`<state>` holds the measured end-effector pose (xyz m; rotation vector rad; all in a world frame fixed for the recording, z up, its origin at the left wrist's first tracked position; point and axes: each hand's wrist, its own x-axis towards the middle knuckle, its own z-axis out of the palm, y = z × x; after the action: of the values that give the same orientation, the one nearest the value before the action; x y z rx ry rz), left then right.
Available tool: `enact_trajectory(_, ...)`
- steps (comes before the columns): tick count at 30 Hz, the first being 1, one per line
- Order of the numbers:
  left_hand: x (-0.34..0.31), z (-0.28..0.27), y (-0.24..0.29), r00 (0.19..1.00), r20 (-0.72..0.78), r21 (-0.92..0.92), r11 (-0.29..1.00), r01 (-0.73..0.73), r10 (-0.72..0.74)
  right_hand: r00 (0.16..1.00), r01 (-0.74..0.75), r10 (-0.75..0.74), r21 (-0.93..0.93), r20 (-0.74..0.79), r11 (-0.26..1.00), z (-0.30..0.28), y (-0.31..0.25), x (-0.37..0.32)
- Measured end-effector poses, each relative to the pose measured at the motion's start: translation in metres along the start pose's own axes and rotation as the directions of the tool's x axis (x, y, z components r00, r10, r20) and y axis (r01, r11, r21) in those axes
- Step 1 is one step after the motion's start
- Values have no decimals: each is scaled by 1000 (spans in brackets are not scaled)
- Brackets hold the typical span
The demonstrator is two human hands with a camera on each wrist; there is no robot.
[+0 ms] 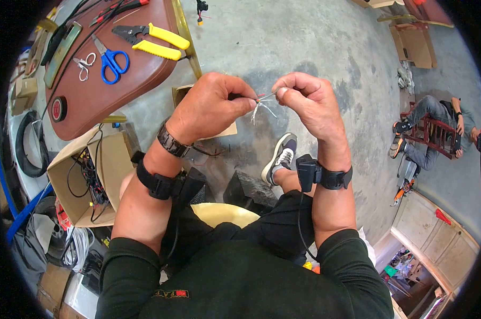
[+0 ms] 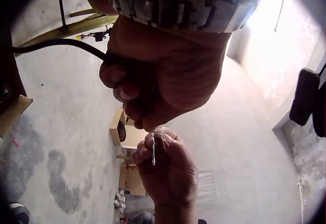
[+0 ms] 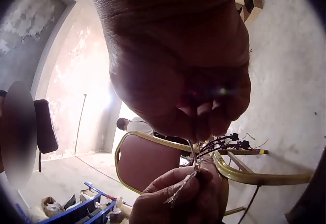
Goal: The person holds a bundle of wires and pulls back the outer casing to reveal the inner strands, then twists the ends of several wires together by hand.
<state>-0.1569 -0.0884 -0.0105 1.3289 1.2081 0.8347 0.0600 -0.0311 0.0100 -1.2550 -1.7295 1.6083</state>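
Observation:
My left hand (image 1: 208, 109) grips a black cable (image 2: 61, 44) close to its stripped end. From that end hang twisted, silvery bare strands (image 1: 254, 113), and short thin wires with a bit of red and orange stand beside them. Facing it, my right hand (image 1: 312, 106) pinches one thin wire (image 1: 268, 96) of the same end between thumb and forefinger. Both hands are up in front of the body, a short gap apart. In the right wrist view, the strands (image 3: 179, 189) lie across the left fingers, and the right fingertips are partly in shadow.
A brown chair seat (image 1: 144, 80) at the left carries yellow-handled wire strippers (image 1: 163, 42), blue scissors (image 1: 111, 64) and small white-handled scissors (image 1: 84, 66). Below it stands a cardboard box (image 1: 110, 183) of cables. At the right, another person (image 1: 437, 117) sits on a chair.

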Motion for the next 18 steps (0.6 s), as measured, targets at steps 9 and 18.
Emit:
enact_trajectory(9,0,-1,1,1000,10,-46,999,1,-1,1000,-3,3,18,-25,1000,1,-4,-1)
enact_trajectory(18,1,-5,0,997,61,-216,975,52,-40,1000,13,-12,77,-13,997,0,-5,-1)
